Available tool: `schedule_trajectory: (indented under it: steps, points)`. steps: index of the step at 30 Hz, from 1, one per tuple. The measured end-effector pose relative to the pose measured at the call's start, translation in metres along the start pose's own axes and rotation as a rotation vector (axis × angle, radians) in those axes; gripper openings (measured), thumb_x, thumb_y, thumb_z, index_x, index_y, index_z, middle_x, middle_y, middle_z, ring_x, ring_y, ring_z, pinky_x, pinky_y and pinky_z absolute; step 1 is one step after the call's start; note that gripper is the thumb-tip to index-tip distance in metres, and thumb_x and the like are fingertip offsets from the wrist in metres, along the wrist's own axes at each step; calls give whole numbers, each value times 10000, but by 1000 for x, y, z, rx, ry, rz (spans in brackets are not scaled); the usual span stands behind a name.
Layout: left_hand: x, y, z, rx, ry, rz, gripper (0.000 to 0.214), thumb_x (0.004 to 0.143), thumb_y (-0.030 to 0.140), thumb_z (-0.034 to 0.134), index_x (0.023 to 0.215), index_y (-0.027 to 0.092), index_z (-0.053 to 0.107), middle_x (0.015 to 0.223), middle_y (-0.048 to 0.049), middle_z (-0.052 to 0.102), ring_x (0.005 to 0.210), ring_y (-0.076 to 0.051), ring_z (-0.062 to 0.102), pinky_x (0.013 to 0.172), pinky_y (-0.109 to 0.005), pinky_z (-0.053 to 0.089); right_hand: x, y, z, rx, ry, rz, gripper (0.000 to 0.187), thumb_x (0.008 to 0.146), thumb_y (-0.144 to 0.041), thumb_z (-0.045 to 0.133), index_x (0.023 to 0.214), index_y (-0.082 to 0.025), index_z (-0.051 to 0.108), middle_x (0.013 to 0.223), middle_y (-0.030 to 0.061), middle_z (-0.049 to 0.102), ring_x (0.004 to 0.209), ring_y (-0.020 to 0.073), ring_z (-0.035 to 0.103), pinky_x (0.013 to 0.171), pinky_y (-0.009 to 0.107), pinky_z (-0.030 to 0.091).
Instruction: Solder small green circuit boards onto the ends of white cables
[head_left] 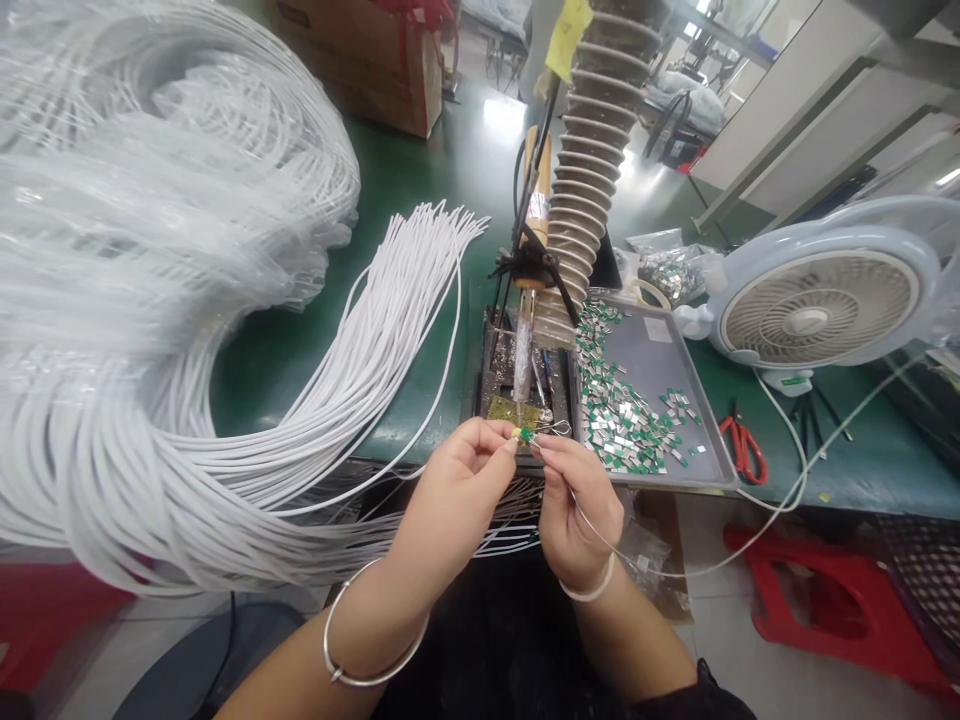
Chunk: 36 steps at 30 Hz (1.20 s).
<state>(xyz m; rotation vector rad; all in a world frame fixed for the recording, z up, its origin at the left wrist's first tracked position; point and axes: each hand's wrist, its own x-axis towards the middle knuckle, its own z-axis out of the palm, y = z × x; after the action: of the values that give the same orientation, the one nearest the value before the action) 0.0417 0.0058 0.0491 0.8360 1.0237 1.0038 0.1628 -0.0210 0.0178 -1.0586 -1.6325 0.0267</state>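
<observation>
Green component (526, 434) sits pinched between both hands' fingertips, left hand (454, 492) and right hand (576, 508) closed on it, a thin white wire (611, 545) trailing right from the right hand; a metal tray (660, 370) of similar parts (622, 410) lies just far right, white cable coils (150, 220) left

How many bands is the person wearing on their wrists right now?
2: a silver bangle on the left wrist and a white band on the right wrist.
</observation>
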Motion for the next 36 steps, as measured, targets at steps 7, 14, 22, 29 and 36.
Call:
schedule_trajectory:
  steps: [7, 14, 22, 29, 36]
  points:
    - [0, 5, 1, 30, 49, 40, 158, 774, 234, 568, 639, 194, 495, 957, -19, 613, 839, -121, 565, 741, -225, 413, 9, -2, 4, -80, 13, -42, 278, 838, -62, 509, 1068, -194, 592, 964, 89, 648, 910, 189, 643, 753, 367, 580]
    - [0, 6, 0, 6, 52, 54, 163, 776, 256, 568, 646, 197, 489, 969, -32, 620, 828, -139, 584, 732, -255, 430, 13, -4, 8, -107, 16, -61, 273, 837, -55, 506, 1057, -197, 586, 956, 82, 633, 906, 181, 632, 754, 358, 575]
    - [-1, 8, 1, -1, 44, 55, 163, 777, 245, 562, 642, 195, 487, 965, -25, 606, 810, -121, 572, 716, -233, 426, 14, -5, 8, -112, 13, -60, 268, 842, -60, 504, 1059, -197, 583, 964, 84, 625, 910, 182, 629, 747, 360, 576]
    - [-3, 13, 3, -9, 54, 78, 143, 760, 211, 572, 642, 194, 493, 928, -26, 606, 804, -126, 565, 719, -228, 435, 15, -7, 7, -112, 16, -49, 266, 848, -80, 502, 1062, -212, 588, 947, 80, 630, 888, 191, 638, 732, 373, 579]
    - [-3, 14, 4, -28, 75, 80, 143, 742, 200, 590, 630, 193, 502, 919, -30, 618, 807, -133, 571, 722, -231, 444, 14, -6, 7, -104, 4, -41, 288, 834, -68, 518, 1073, -210, 595, 974, 83, 624, 908, 193, 631, 753, 376, 573]
